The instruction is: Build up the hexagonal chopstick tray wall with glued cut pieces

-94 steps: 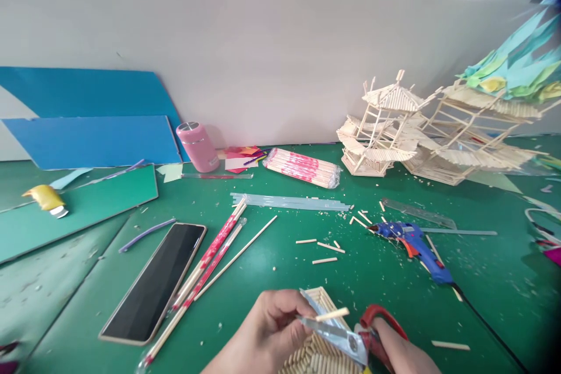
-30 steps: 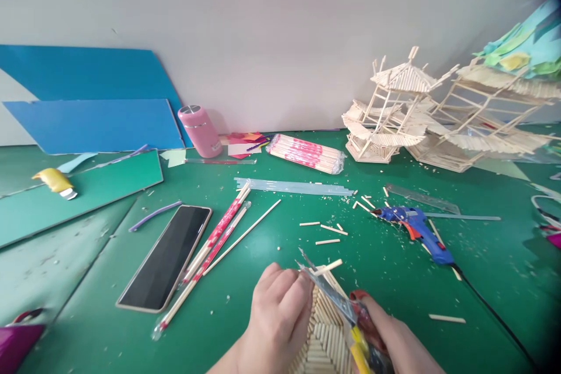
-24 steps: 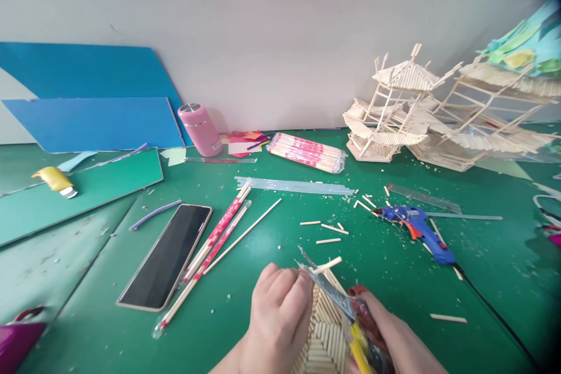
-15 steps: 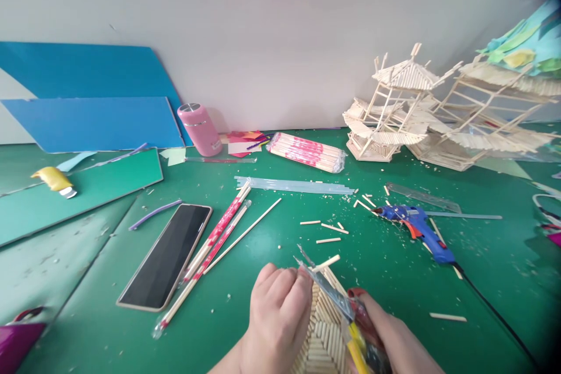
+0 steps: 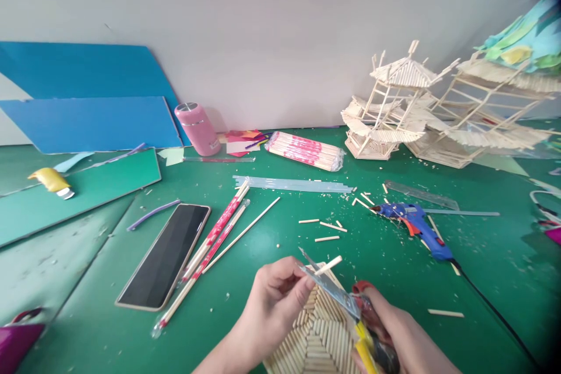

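Observation:
My left hand [image 5: 272, 307] pinches a short wooden stick [image 5: 332, 264] between thumb and fingers. The stick's free end juts up to the right across the blades of a pair of scissors [image 5: 336, 295]. Around the scissors' red and yellow handles, my right hand [image 5: 405, 330] is closed; the handles are partly cut off by the bottom edge. Beneath both hands lies a panel of short sticks [image 5: 315, 336] laid in a radiating pattern, partly covered by the hands. Several cut stick pieces [image 5: 327, 239] are scattered just beyond.
A blue hot glue gun [image 5: 421, 228] lies at right, its cord running to the front. Bundled sticks [image 5: 223, 231] and a phone [image 5: 164, 257] are at left. Toward the back stand a pink flask [image 5: 198, 128], a stick pack [image 5: 304, 151], clear glue sticks [image 5: 293, 184] and stick-built pavilions [image 5: 385, 111].
My left hand has turned and its fingers have loosened from a fist into a pinch, showing more of the panel. The scissors have shifted slightly right and down.

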### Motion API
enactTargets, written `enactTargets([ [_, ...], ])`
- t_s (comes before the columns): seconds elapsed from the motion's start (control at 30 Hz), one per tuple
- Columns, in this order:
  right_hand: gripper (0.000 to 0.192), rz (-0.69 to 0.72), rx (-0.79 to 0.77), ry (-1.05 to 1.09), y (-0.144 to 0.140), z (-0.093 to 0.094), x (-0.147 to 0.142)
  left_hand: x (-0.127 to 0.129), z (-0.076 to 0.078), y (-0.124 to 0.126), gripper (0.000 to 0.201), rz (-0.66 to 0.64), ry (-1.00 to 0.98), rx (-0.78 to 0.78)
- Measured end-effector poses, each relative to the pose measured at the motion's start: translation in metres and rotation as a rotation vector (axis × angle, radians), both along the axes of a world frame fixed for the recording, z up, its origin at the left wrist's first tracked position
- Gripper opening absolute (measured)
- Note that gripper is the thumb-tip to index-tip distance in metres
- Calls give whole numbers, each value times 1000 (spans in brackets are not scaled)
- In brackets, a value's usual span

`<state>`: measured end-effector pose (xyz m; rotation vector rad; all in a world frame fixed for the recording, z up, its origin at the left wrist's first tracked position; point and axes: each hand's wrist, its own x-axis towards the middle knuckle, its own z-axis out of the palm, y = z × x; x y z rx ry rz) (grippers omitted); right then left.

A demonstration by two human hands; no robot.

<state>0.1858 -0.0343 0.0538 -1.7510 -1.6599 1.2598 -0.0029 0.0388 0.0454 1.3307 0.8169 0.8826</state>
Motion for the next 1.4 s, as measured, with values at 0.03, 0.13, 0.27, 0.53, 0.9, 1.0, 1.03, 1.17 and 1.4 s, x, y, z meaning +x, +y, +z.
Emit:
enactTargets([
  [0.03, 57, -1, -1, -2, 0, 0, 0, 1, 0, -1, 22, -3, -25, -38],
  [0.13, 52, -13, 6, -18, 1, -2, 0, 3, -2, -3, 22, 47, -59, -73],
  [0.27, 49, -38, 68, -71, 1, -1, 2, 2, -2, -1, 19, -24, -154, -183],
  [0.53, 44, 4, 49, -25, -1, 5, 6, -1, -7, 9, 27, -235, -281, -395],
  [0.9, 56, -44, -11, -50, -6, -7, 9, 4, -5, -1, 20, -67, -101, -109],
  [1.0, 55, 10, -21, -34, -4, -4, 10, 3, -1, 0, 22, -123, -121, -129],
  [1.03, 53, 19, -22, -29, -4, -3, 9, 3, -1, 0, 22, -131, -121, -136],
  [1.17, 47, -1, -22, -74, -2, -7, 5, 3, -1, -2, 26, -88, -80, -107],
  [1.4, 64, -73, 23, -110, -5, -32, 9, -1, 0, 1, 23, -134, -184, -228],
])
